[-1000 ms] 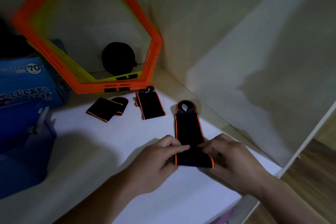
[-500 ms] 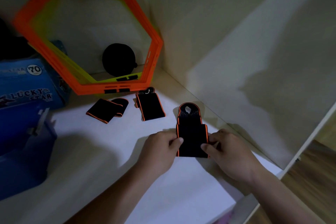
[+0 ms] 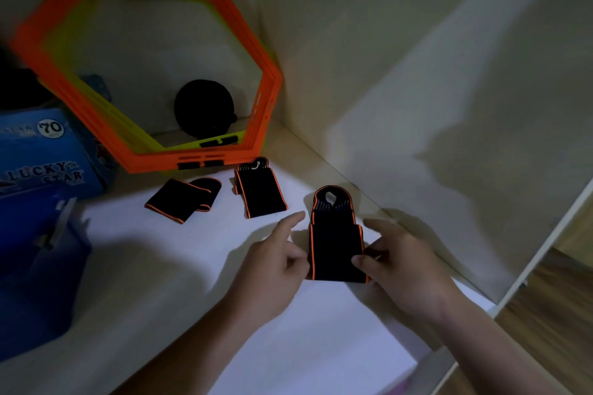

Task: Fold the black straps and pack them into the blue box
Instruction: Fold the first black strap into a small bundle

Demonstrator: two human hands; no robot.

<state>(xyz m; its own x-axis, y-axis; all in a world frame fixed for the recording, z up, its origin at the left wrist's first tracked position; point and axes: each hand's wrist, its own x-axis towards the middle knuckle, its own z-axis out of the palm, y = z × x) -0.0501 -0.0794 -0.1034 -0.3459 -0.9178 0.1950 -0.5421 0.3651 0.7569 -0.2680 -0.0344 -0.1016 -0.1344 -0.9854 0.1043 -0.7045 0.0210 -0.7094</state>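
A folded black strap with orange edging [image 3: 335, 244] lies on the white shelf [image 3: 192, 253], its looped end pointing away from me. My right hand [image 3: 401, 269] pinches its lower right edge with thumb and fingers. My left hand [image 3: 276, 269] touches its left edge with the thumb, index finger stretched out and lifted. Two more folded black straps lie farther back, one [image 3: 183, 199] at the left and one [image 3: 260, 187] at the right. The open blue box [image 3: 38, 266] stands at the far left.
Orange and yellow hexagonal rings [image 3: 154, 74] lean against the back wall, with a round black pouch [image 3: 203, 109] behind them. A blue "Lucky Star" carton [image 3: 45, 151] sits behind the blue box. The shelf's side wall rises close on the right; its front edge is near my wrists.
The strap went from a long strip with only its near end turned up to a shorter folded packet. My left index finger has lifted off and now points outward.
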